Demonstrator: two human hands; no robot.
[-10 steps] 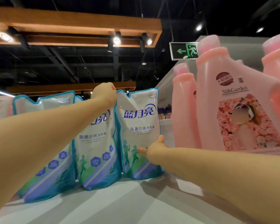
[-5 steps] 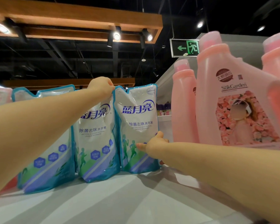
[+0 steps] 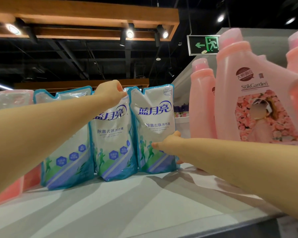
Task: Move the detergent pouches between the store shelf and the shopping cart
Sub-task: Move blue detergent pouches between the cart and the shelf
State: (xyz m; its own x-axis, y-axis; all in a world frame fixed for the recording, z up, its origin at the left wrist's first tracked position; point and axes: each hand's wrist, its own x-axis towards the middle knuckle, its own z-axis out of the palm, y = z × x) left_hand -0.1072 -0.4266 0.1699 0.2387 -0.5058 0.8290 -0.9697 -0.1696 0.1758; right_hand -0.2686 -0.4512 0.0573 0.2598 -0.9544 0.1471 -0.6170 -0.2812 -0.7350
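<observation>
Three white-and-blue detergent pouches stand upright in a row on the white shelf (image 3: 144,203). My left hand (image 3: 110,91) is closed on the top edge of the middle pouch (image 3: 112,143). My right hand (image 3: 167,143) holds the lower right side of the right pouch (image 3: 153,121), with the thumb across its front and the fingers behind its edge. The left pouch (image 3: 67,152) leans partly hidden behind my left forearm. No shopping cart shows in this view.
Large pink detergent bottles (image 3: 244,100) crowd the shelf just right of the pouches. More pink packs (image 3: 12,100) sit at the far left. The shelf's front edge (image 3: 213,225) runs across the bottom. A green exit sign (image 3: 205,44) hangs above.
The view has tilted a little, so shelf and pouches sit higher in frame. Both hands stay on the same pouches, which still stand on the shelf.
</observation>
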